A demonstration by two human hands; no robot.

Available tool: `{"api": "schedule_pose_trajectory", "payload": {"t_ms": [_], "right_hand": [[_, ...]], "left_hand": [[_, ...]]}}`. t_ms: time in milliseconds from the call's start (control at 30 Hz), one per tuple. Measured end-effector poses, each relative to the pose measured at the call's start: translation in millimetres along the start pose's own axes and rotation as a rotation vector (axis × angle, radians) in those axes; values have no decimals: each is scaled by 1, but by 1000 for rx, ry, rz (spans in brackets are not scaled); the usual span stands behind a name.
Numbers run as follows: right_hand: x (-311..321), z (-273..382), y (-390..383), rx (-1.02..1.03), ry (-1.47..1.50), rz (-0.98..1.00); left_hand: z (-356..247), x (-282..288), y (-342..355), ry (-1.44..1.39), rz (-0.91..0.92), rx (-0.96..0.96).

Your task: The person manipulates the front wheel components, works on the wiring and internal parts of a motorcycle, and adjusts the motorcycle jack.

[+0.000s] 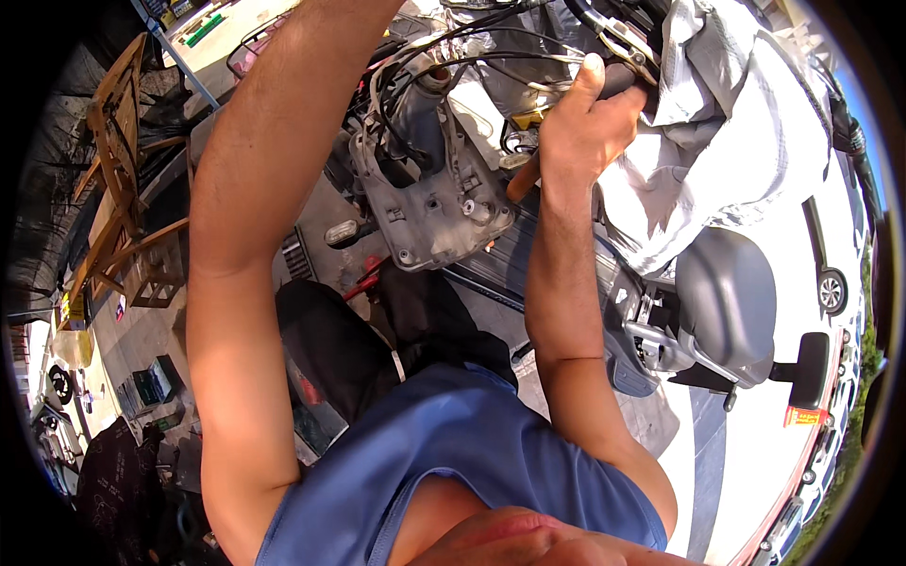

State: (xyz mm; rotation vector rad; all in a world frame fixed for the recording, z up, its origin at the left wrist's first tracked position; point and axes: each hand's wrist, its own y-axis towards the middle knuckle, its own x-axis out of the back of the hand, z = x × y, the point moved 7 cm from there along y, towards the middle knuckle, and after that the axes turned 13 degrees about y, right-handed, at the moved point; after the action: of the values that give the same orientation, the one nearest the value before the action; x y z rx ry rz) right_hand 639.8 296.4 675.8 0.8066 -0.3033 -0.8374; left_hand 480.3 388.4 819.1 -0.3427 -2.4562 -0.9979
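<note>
My right hand is closed round a dark handlebar grip of a scooter, with its thumb raised along the near side. A metal lever lies just beyond the fingers. Close to my right wrist an orange-brown handle sticks out; what it belongs to is hidden. My left arm stretches past the top edge, so that hand is out of sight. Between my arms, bundled black cables run over the scooter's bare, dusty grey front part. A silver-grey cover drapes beside my right hand.
A dark padded seat stands at the right, below the cover. Worn wooden furniture is at the far left, above a dark green toolbox. A red object lies near my knees. Parked cars line the right rim.
</note>
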Motion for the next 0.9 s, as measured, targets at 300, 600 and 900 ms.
{"api": "schedule_pose_trajectory", "payload": {"t_ms": [300, 600, 900], "right_hand": [[-38, 52, -6, 9, -201, 89], [-59, 49, -26, 247, 85, 212], [16, 22, -48, 46, 26, 206]], "left_hand": [[8, 37, 23, 472, -535, 244], [23, -41, 61, 163, -399, 64], [3, -85, 56, -112, -354, -20]]}}
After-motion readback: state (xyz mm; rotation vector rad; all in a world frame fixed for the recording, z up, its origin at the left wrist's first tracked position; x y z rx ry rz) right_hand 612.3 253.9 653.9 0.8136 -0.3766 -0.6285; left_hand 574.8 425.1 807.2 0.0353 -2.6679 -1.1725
